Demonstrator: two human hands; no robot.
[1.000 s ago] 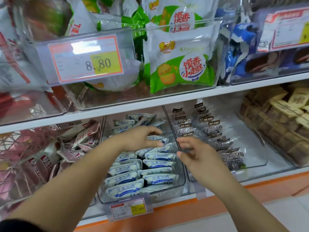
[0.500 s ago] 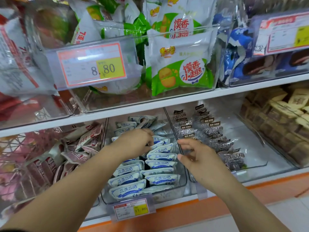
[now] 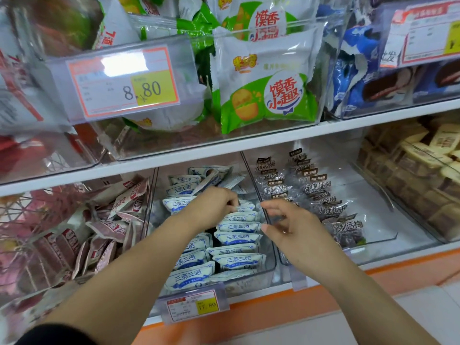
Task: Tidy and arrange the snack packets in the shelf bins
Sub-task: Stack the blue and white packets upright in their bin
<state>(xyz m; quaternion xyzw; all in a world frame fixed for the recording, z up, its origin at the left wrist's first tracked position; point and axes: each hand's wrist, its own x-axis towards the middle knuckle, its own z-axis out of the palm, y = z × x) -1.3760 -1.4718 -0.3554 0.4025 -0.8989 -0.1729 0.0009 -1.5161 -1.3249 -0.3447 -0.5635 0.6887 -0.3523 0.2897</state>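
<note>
Several white-and-blue snack packets (image 3: 237, 239) lie in two rows inside a clear shelf bin (image 3: 270, 268) on the lower shelf. My left hand (image 3: 211, 204) reaches into the bin, and its curled fingers pinch the edge of one packet near the middle of the right row. My right hand (image 3: 293, 230) hovers over the divider between this bin and the bin of dark plum packets (image 3: 323, 207), fingers loosely spread, holding nothing.
A bin of pink-red packets (image 3: 112, 220) sits to the left and a bin of tan biscuit packets (image 3: 423, 170) to the right. The upper shelf (image 3: 224, 150) holds green-and-white bags and blue packets close overhead. A price tag (image 3: 193, 305) hangs on the bin front.
My left hand has curled its fingers down onto a packet in the right row. My right hand has stayed near the divider, fingers opening slightly.
</note>
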